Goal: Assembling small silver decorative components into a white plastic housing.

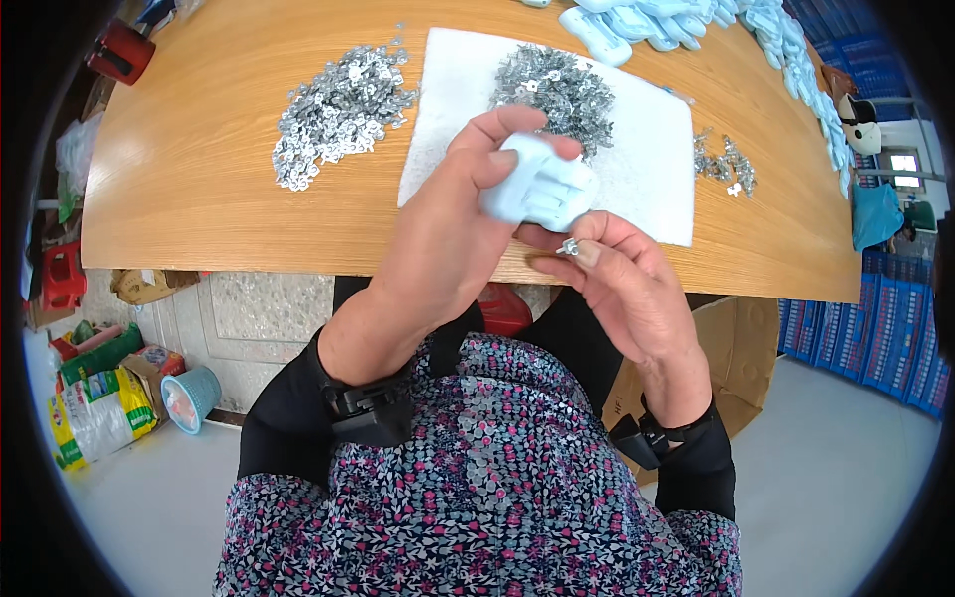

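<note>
My left hand is closed round a light blue plastic housing, held up over the near edge of the table with its recessed side showing. Just below it, my right hand pinches a small silvery metal clip between thumb and fingers, close to the housing but apart from it. Beyond my hands, a heap of small metal clips lies on a white foam sheet. To its left, flat round-ended metal pieces are piled on the bare wood. A smaller scatter of metal parts lies right of the sheet.
Many light blue housings are heaped along the far and right side of the wooden table. A red container stands at the far left corner. Below the near edge are a cardboard box and, at left, a blue basket.
</note>
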`<state>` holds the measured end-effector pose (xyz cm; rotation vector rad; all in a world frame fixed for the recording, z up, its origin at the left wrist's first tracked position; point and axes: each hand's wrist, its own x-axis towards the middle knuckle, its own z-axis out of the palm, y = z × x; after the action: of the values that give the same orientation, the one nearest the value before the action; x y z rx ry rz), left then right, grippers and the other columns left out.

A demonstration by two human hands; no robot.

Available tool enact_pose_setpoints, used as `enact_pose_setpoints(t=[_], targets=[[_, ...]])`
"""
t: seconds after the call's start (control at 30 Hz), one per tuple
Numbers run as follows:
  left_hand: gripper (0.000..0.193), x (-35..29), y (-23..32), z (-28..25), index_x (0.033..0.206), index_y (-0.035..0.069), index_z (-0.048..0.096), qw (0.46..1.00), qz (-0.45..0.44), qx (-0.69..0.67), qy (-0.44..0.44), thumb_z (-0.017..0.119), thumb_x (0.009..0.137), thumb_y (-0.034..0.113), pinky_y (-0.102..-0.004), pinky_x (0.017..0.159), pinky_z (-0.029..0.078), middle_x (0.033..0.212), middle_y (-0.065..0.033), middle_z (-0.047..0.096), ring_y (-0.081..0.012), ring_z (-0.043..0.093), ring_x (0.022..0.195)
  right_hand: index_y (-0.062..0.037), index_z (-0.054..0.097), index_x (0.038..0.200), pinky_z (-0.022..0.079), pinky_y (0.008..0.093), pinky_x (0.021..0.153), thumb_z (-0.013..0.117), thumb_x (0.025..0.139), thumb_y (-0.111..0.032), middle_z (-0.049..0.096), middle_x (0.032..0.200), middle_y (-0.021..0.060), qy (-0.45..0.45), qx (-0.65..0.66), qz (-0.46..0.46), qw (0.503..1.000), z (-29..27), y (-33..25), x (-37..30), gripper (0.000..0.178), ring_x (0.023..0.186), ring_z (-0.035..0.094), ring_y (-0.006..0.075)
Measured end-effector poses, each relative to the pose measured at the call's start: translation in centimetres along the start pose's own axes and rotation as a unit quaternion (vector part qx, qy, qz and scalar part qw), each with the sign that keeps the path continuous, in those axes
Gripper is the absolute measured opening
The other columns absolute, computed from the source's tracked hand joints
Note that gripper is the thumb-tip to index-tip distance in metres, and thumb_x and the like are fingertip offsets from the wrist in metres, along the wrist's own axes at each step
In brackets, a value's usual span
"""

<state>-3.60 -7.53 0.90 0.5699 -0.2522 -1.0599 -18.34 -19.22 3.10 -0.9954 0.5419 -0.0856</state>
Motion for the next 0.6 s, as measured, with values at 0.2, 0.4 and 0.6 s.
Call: enact_pose_setpoints(t=[0.2,0.4,0.6], targets=[[0.048,-0.4,0.3,0.2,0.141,0.006,0.042,0.992,-0.065,0.106,0.036,0.041,0.094,0.013,-0.0371,0.1,0.048,0.127,-0.0137,0.056,-0.0237,0.058,0.115,-0.0039,0.061,0.093,0.041,0.034,0.099,0.06,0.092,-0.009,0.058,0.115,0.0065,-0.001,-0.196,-0.03,0.98,-0.9,-1.8,-0.5,0.005,0.11,0.055,0.0168],[0.047,-0.8,0.4,0.7,0.147,0.005,0.041,0.96,-0.187,0.205,-0.03,0.036,0.105,0.024,-0.0357,0.088,0.057,0.124,-0.0129,0.056,-0.0228,0.061,0.109,0.0031,0.062,0.118,0.04,0.0321,0.103,0.06,0.09,-0.007,0.056,0.128,0.0081,-0.012,-0.307,-0.089,0.948,-0.8,-2.8,-1.0,0.03,0.118,0.053,0.0169],[0.055,-0.6,-0.1,-0.2,0.149,0.005,0.037,0.968,-0.228,0.103,-0.027,0.032,0.108,0.041,-0.0359,0.077,0.06,0.112,-0.0136,0.062,-0.0224,0.067,0.091,-0.0034,0.062,0.092,0.039,0.0322,0.102,0.062,0.091,-0.006,0.049,0.132,0.0081,0.063,-0.281,-0.178,0.941,-0.7,-2.4,-0.7,0.003,0.117,0.05,0.0136]])
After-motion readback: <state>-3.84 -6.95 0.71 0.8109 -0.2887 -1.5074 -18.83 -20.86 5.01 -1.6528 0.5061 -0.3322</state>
